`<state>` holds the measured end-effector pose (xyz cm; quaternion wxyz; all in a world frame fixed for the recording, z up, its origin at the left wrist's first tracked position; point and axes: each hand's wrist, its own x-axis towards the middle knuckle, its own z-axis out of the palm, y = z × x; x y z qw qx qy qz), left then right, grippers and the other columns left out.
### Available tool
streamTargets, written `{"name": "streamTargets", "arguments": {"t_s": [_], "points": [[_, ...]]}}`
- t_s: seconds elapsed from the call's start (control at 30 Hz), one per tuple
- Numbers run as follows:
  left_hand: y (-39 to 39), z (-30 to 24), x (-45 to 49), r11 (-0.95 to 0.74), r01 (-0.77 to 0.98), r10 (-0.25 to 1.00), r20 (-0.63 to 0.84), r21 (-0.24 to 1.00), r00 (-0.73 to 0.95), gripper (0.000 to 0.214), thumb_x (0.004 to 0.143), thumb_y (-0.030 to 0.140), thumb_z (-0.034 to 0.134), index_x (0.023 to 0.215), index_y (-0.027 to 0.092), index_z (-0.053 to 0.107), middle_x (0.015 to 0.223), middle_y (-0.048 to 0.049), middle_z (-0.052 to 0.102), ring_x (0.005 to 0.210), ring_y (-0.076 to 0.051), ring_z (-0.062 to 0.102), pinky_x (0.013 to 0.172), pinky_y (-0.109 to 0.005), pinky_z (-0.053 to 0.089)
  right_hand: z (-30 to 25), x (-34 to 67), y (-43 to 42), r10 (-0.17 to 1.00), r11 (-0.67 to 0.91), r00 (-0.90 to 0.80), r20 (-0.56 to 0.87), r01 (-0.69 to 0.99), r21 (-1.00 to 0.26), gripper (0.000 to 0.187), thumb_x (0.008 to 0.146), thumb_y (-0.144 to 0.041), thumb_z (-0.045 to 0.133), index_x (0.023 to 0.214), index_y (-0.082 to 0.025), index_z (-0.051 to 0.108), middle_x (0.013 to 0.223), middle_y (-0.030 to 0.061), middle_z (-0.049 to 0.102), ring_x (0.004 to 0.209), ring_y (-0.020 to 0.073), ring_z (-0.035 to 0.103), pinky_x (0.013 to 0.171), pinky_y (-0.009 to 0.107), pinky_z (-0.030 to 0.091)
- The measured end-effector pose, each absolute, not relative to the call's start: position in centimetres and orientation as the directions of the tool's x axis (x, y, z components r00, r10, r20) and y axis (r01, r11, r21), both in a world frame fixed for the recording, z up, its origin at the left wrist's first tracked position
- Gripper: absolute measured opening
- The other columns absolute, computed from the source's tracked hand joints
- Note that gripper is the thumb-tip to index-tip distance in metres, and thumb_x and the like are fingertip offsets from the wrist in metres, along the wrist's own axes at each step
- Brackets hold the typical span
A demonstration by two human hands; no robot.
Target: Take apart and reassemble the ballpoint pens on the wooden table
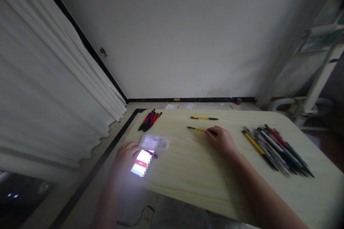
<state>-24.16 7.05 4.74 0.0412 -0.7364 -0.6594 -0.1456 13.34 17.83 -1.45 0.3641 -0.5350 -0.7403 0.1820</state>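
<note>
My right hand (pixel 220 139) is closed in a pinch on one end of a yellow pen (pixel 198 129) with a dark tip, low over the wooden table. Just beyond it lies another yellow and black pen (pixel 204 118). At the table's left side my left hand (pixel 127 154) is curled around the upper left edge of a phone (pixel 142 163) with a lit white and pink screen; this area is blurred. Crumpled clear plastic (pixel 163 143) lies behind the phone, partly pixelated.
Red, black and blue pens (pixel 149 120) lie bunched at the table's far left. A larger spread of mixed pens (pixel 276 150) covers the right side of the table (pixel 182 175). White curtains (pixel 53 71) hang at left, and a pale wall (pixel 188 43) rises behind.
</note>
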Motion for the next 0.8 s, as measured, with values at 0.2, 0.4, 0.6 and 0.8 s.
{"name": "streamTargets", "arguments": {"t_s": [0.2,0.4,0.6,0.8], "points": [[6.5,5.6,-25.3,0.296,0.897,0.559,0.702,0.327,-0.440,0.032,0.079,0.034,0.044,0.093,0.011,0.061,0.080,-0.0112,0.064,0.068,-0.018,0.058,0.061,-0.026,0.043,-1.6,13.4,17.9,0.928,0.359,-0.170,0.333,0.652,-0.668,0.027,0.077,-0.038,0.046,0.079,-0.018,0.065,0.077,0.0062,0.063,0.068,0.0162,0.056,0.064,0.026,0.041],[6.3,5.1,-24.9,0.214,0.939,0.604,0.720,0.268,-0.343,0.023,0.077,0.027,0.047,0.090,0.014,0.060,0.082,-0.0083,0.063,0.072,-0.017,0.058,0.067,-0.027,0.043,-1.7,13.3,17.9,0.934,0.342,-0.167,0.315,0.669,-0.660,0.025,0.075,-0.036,0.047,0.078,-0.018,0.065,0.077,0.0052,0.064,0.068,0.0155,0.057,0.064,0.025,0.042],[7.4,3.2,-24.6,-0.021,0.980,0.845,0.528,0.197,-0.088,0.012,0.074,0.020,0.046,0.082,0.018,0.055,0.095,-0.0072,0.058,0.093,-0.020,0.052,0.083,-0.032,0.038,-1.9,13.2,17.9,0.937,0.339,-0.180,0.299,0.676,-0.654,0.027,0.075,-0.038,0.046,0.078,-0.018,0.065,0.077,0.0054,0.064,0.068,0.0160,0.057,0.063,0.025,0.041],[8.3,2.3,-24.0,-0.080,0.973,0.898,0.440,0.217,-0.024,0.014,0.069,0.015,0.047,0.079,0.018,0.056,0.091,-0.0060,0.057,0.089,-0.020,0.052,0.080,-0.032,0.040,-2.0,13.2,17.9,0.939,0.333,-0.179,0.293,0.683,-0.650,0.027,0.075,-0.038,0.046,0.080,-0.018,0.064,0.078,0.0054,0.064,0.069,0.0165,0.057,0.064,0.026,0.041]]}}
